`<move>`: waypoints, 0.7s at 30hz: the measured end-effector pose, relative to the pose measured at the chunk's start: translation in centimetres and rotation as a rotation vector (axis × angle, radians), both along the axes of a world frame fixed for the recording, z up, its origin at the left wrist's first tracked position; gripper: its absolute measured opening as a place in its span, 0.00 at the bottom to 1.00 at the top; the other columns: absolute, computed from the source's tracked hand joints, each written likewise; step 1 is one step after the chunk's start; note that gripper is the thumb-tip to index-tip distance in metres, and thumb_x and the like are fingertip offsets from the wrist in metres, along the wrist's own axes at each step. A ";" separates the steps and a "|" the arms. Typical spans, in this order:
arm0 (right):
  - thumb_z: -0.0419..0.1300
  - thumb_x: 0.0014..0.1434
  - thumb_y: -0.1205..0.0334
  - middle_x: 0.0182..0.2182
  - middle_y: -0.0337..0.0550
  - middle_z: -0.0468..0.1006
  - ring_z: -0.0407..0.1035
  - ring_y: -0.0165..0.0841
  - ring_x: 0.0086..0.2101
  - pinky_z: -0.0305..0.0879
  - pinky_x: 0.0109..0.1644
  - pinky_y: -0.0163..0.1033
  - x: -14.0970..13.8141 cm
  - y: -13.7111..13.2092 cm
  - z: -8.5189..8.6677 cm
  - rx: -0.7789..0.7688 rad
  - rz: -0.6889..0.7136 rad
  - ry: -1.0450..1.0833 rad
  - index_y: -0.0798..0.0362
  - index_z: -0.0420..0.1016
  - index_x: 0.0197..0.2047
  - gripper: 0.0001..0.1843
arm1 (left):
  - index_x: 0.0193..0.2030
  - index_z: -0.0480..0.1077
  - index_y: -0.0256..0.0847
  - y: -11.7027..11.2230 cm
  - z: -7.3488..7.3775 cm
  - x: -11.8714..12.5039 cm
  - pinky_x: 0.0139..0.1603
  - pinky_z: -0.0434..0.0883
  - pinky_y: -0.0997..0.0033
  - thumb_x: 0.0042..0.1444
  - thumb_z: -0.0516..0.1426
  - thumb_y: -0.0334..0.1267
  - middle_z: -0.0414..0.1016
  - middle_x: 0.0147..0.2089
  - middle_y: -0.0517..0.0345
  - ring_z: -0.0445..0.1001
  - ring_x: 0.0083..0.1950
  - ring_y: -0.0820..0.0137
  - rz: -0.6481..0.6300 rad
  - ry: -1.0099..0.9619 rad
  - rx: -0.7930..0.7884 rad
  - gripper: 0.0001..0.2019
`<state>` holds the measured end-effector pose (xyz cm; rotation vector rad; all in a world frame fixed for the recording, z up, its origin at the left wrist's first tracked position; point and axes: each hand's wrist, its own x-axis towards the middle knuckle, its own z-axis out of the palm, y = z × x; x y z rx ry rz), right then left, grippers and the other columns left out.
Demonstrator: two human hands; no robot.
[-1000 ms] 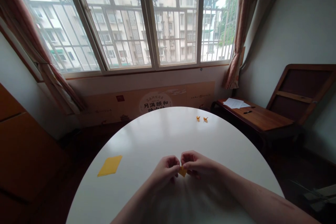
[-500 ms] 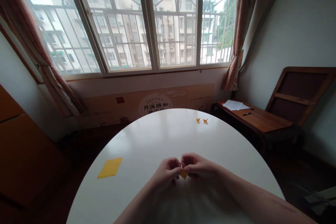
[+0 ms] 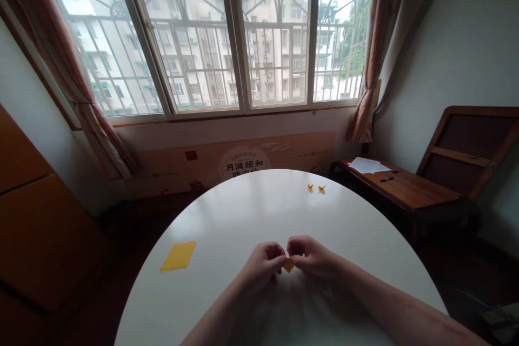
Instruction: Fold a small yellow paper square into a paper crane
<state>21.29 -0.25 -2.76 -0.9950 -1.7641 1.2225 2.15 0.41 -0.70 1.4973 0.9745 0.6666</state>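
Note:
Between my two hands, just above the white round table point(image 3: 227, 227), is a small folded piece of yellow paper point(image 3: 288, 265), its lower corner pointing toward me. My left hand point(image 3: 265, 260) pinches its left side between thumb and curled fingers. On the other side, my right hand point(image 3: 308, 255) pinches it the same way. The fingers cover most of the paper, so its upper folds are hidden. A stack of yellow paper squares point(image 3: 178, 256) lies to the left of my hands.
Two small folded yellow paper figures point(image 3: 321, 190) stand near the table's far edge. Beyond the table, a wooden bench point(image 3: 421, 188) on the right bears white sheets of paper point(image 3: 365, 165). A printed cardboard panel point(image 3: 203, 158) leans below the barred window.
The view has shifted slightly, so everything sits a little further right. Both hands keep hold of the folded yellow paper, and slightly less of it shows between the fingers.

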 end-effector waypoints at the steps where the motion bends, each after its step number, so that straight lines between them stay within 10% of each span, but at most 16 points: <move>1: 0.61 0.49 0.70 0.24 0.33 0.69 0.59 0.27 0.27 0.54 0.31 0.31 0.0 0.0 -0.1 0.007 -0.007 -0.007 0.56 0.70 0.27 0.03 | 0.29 0.70 0.37 0.0 0.0 0.0 0.17 0.63 0.76 0.45 0.62 0.47 0.69 0.22 0.62 0.66 0.22 0.74 0.002 0.001 0.001 0.15; 21: 0.61 0.52 0.63 0.20 0.31 0.69 0.62 0.24 0.17 0.57 0.18 0.28 0.4 -0.1 0.6 -0.194 0.099 0.054 0.54 0.69 0.32 0.05 | 0.29 0.70 0.37 0.3 -0.2 0.1 0.17 0.63 0.77 0.45 0.64 0.51 0.67 0.21 0.63 0.64 0.20 0.75 0.000 -0.005 0.010 0.18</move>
